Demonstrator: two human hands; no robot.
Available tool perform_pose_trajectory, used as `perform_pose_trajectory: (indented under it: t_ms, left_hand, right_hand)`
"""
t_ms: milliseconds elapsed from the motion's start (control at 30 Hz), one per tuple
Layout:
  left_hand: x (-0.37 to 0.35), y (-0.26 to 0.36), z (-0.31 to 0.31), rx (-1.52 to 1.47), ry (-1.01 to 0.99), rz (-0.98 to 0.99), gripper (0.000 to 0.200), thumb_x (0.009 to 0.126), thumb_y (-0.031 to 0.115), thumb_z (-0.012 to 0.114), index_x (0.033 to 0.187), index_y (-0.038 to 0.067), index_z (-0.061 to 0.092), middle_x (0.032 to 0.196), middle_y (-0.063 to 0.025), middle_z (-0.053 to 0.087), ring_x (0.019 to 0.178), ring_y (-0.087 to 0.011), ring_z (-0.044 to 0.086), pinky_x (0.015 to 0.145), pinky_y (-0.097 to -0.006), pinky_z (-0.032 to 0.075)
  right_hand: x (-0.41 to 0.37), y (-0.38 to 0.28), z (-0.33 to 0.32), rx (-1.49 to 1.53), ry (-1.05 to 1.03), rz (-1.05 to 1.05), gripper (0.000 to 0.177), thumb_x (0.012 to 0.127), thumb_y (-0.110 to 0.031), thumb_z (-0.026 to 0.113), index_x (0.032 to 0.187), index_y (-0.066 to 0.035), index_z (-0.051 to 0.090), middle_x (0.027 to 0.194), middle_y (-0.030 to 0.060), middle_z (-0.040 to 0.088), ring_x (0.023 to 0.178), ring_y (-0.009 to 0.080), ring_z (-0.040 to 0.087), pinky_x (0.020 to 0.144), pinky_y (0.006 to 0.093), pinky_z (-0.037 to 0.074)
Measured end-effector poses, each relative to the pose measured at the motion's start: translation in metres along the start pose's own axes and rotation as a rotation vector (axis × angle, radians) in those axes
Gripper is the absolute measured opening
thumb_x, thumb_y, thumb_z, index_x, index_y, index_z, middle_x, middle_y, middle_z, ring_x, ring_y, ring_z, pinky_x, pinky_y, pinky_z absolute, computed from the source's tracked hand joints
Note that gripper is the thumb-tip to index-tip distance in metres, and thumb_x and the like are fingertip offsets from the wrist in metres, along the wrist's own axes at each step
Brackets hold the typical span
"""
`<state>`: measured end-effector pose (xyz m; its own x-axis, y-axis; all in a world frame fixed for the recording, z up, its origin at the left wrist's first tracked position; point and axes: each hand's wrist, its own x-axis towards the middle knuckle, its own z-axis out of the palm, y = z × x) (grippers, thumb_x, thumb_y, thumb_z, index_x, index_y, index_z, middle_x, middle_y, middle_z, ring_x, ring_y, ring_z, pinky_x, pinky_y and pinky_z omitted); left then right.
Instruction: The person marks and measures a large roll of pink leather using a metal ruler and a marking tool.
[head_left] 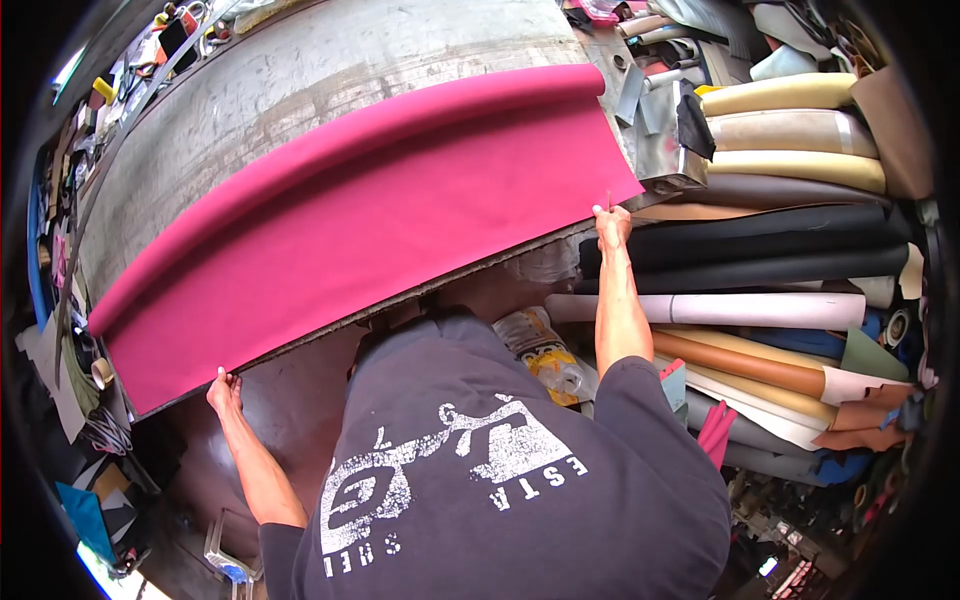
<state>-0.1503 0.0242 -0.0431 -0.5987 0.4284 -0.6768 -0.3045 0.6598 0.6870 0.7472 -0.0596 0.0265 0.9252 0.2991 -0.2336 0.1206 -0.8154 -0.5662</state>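
Note:
A pink sheet of material (380, 230) lies across the worktable, its far side still wound in a long roll. At the sheet's near edge, toward the left end, my left hand (226, 390) is closed on the edge with the thumb up. My right hand (612, 226) is closed at the near edge close to the sheet's right corner, and a small thin item, too small to make out, sticks up beside its fingers. Between my hands the near edge runs along the table's front edge.
The grey worktable (230, 110) extends beyond the roll. A metal box (672, 135) stands at its right end. Many material rolls (790, 130) are stacked on the right. Tools and scraps line the far left. A plastic bag (545, 350) lies below the table's edge.

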Motion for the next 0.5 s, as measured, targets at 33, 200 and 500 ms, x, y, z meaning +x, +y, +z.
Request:
perform_pose_trajectory:
  t_ms: [33, 200, 500]
  left_hand:
    - [-0.003, 0.0, 0.002, -0.004, -0.001, 0.022, 0.02, 0.092, 0.017, 0.07, 0.082, 0.002, 0.061, 0.071, -0.0068, 0.059, 0.065, -0.0225, 0.06, 0.079, -0.0449, 0.056]
    - [-0.005, -0.004, 0.001, -0.008, -0.005, 0.06, 0.02, 0.095, 0.014, 0.064, 0.081, -0.001, 0.06, 0.075, -0.0087, 0.06, 0.07, -0.024, 0.063, 0.08, -0.046, 0.058]
    - [-0.014, 0.001, 0.002, 0.027, -0.058, 0.072, 0.019, 0.096, 0.011, 0.06, 0.082, -0.002, 0.06, 0.075, -0.0103, 0.061, 0.07, -0.0256, 0.065, 0.08, -0.0487, 0.06]
  right_hand:
    - [0.004, 0.007, 0.002, -0.037, 0.003, -0.032, 0.027, 0.08, -0.022, 0.077, 0.09, 0.002, 0.068, 0.077, 0.0124, 0.067, 0.072, 0.0231, 0.063, 0.068, 0.0393, 0.049]
    - [0.012, 0.032, 0.01, -0.192, 0.139, -0.346, 0.025, 0.081, -0.019, 0.075, 0.088, 0.003, 0.066, 0.073, 0.0154, 0.066, 0.066, 0.0295, 0.066, 0.059, 0.0424, 0.05]
    - [-0.005, 0.026, -0.002, -0.112, 0.069, -0.309, 0.025, 0.077, -0.014, 0.075, 0.091, 0.005, 0.067, 0.087, 0.0247, 0.069, 0.088, 0.0412, 0.066, 0.079, 0.048, 0.05]
